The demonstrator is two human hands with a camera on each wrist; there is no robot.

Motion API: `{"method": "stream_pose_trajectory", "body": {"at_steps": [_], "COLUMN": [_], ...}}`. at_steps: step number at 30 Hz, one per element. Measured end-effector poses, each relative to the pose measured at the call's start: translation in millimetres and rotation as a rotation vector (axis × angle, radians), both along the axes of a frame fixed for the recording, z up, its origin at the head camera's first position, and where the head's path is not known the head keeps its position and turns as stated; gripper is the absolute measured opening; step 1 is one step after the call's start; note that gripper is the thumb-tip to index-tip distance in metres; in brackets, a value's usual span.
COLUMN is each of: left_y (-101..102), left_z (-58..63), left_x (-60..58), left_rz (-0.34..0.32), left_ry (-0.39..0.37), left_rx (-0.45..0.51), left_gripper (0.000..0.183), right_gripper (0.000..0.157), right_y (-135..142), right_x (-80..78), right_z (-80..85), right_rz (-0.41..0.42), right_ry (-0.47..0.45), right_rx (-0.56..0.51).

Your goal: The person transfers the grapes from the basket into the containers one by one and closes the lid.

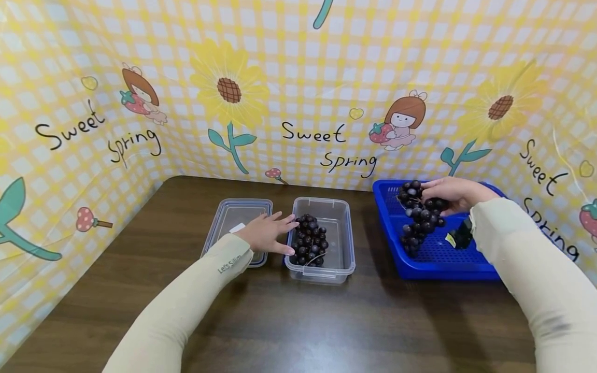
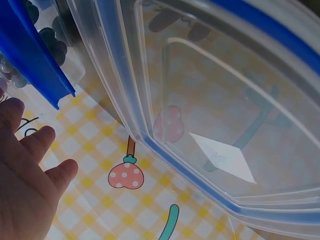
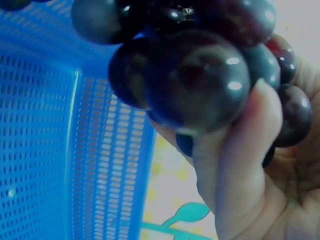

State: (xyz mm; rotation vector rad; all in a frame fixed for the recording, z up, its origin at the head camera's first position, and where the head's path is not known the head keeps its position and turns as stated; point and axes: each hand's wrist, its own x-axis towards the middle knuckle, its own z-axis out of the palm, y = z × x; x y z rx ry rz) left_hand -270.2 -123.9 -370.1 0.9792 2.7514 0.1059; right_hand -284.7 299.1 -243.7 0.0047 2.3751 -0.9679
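Note:
My right hand (image 1: 459, 194) grips a bunch of dark grapes (image 1: 423, 220) over the blue basket (image 1: 410, 269); the bunch hangs down from the fingers. In the right wrist view the thumb (image 3: 250, 155) presses against the round berries. A second grape bunch (image 1: 308, 243) lies along the left side of a clear plastic container (image 1: 338, 233), a thin stem showing at its front. My left hand (image 1: 263, 234) has its fingers spread, with the tips right at the container's left rim. Beneath that hand and wrist is a clear lid (image 1: 242, 210) with a blue seal, partly covered.
A dark item with a yellow label (image 1: 460, 235) lies in the basket, partly behind my right sleeve. All stand on a brown wooden table (image 1: 298, 321). A yellow checked cloth (image 1: 298, 93) with printed flowers walls off the back and both sides.

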Motion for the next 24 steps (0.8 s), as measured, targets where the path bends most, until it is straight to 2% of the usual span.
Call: {"method": "stream_pose_trajectory", "body": {"at_steps": [9,18,24], "left_y": [0,0,0], "left_z": [-0.1,1.2,1.8], "left_x": [0.0,-0.6,0.0], "left_rz": [-0.001,-0.005,0.001], "left_ry": [-0.007,0.000,-0.003], "left_rx": [0.006,0.003,-0.003], "left_gripper": [0.079,0.079,0.079], "right_gripper": [0.075,0.075,0.071], "right_y": [-22,-42,-58], "right_x": [4.1,2.4,0.6], "right_z": [6.0,17.7,18.2], "right_rz": [-0.008,0.007,0.013], "right_ry": [0.006,0.020,0.039], "right_rx": [-0.090,-0.100,-0.125]}}
